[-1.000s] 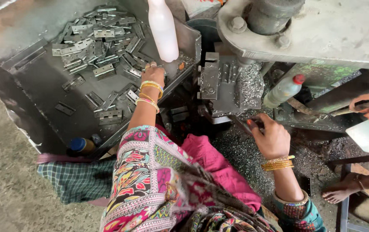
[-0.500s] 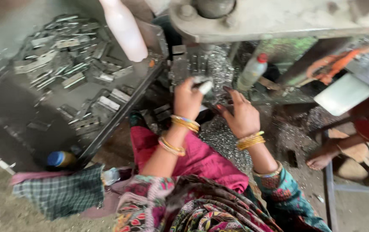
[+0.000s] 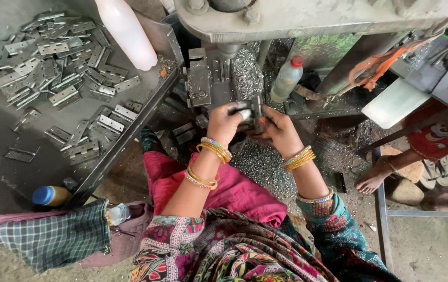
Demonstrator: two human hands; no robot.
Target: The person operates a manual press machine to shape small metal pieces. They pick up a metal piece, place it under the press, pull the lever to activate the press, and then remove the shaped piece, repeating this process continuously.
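Both hands meet at the front of the grey press, right under its heavy frame point(image 3: 307, 18). The left hand point(image 3: 224, 122) has its grip closed around a small metal hinge piece point(image 3: 245, 112), fingers curled over the top, gold bangles stacked at the wrist. The right hand point(image 3: 281, 130) sits just beside it, touching the same dark part at the die block point(image 3: 255, 107); its fingers are bent in against the metal, but whether they actually clamp anything I cannot tell from here. Silvery metal shavings point(image 3: 258, 164) lie thick on the floor under the hands and up around the tooling. To the left, a slanted steel tray point(image 3: 10, 177) holds a scattered heap of flat hinges point(image 3: 51, 68), well apart from the hands, with a white plastic bottle point(image 3: 127, 34) standing at its upper edge. A smaller bottle with a red cap point(image 3: 286, 78) stands behind the press. Another person's bare foot point(image 3: 372, 180) rests on the floor at the right.
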